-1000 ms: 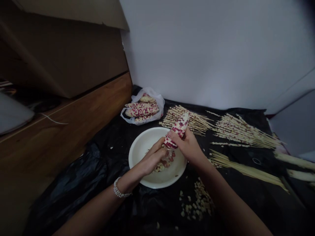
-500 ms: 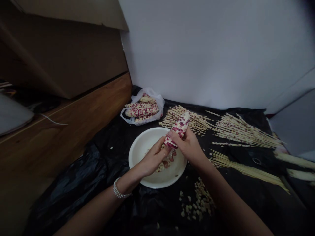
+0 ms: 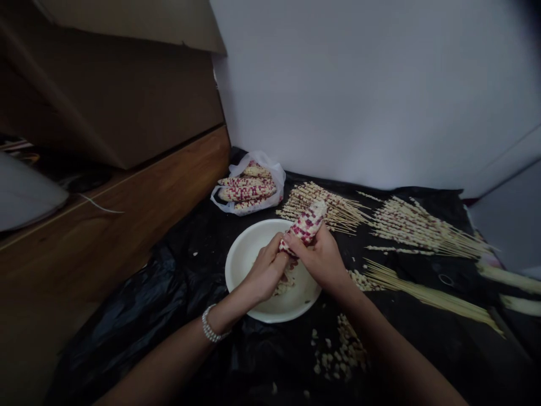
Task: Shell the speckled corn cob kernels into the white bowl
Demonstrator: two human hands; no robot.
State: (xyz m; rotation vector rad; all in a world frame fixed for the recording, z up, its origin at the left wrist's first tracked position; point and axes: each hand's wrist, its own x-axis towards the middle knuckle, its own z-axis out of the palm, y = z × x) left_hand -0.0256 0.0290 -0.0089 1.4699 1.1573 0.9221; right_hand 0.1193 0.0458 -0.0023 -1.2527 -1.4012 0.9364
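Observation:
Both my hands are closed around one ear of corn [image 3: 307, 224] with white and purple-red kernels, tilted up to the right. My left hand [image 3: 267, 272] grips its lower end, where the fingers hide part of the cob. On the upper part, my right hand [image 3: 320, 252] wraps the ear, thumb lying across the kernels. Beneath them stands a white bowl [image 3: 242, 248] with loose kernels [image 3: 284, 285] in the bottom, partly covered by my hands.
A white plastic bag [image 3: 276, 177] holds several ears. Skewers threaded with kernels [image 3: 416, 225] lie on black plastic sheeting [image 3: 181, 304], along with bare skewers [image 3: 431, 293], loose kernels [image 3: 340, 352] and stripped cobs [image 3: 513, 279]. A wooden board [image 3: 169, 186] borders the left.
The ear sits slightly lower, and my left hand has closed further up around its lower end. The whole view has shifted a little, moving the scene right.

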